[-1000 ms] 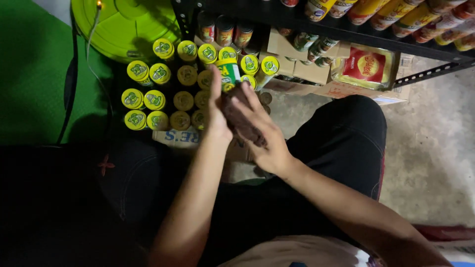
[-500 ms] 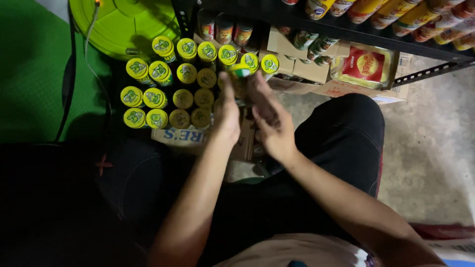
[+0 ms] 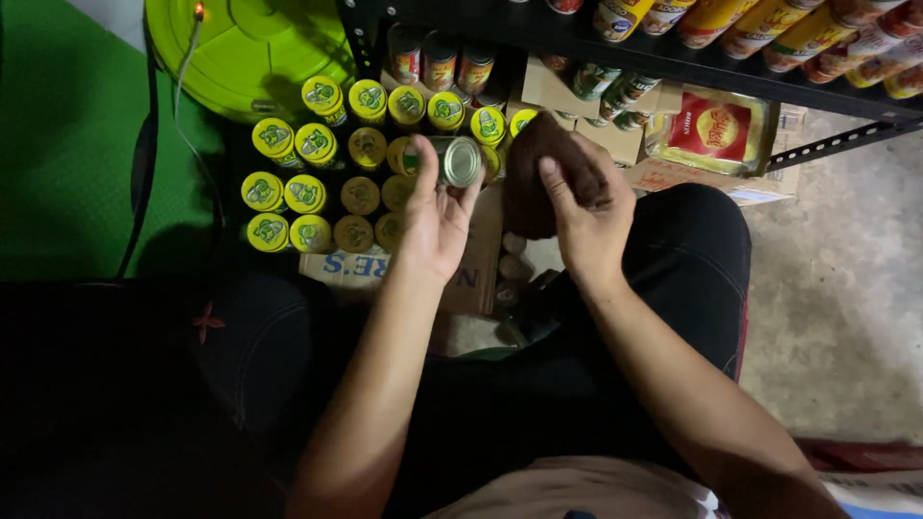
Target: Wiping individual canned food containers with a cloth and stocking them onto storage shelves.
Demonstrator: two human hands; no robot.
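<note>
Concrete floor [image 3: 846, 317] below a dark shelf [image 3: 673, 58] — yellow-lidded cans [image 3: 317, 178] stand in a carton. Left hand [image 3: 437, 216] grips a tilted metal can [image 3: 457, 160] above them; right hand [image 3: 582, 216] clutches what looks like a brown cloth [image 3: 538, 178] just beside it.

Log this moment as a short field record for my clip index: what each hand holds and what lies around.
left hand: holds a small can on its side, bare metal end facing the camera
right hand: holds a dark brown cloth bunched beside the can
below hands: cardboard box packed with yellow-lidded cans
behind: dark shelf rack with more cans and a yellow-red packet
upper left: lime green round lid
floor: bare concrete
</note>
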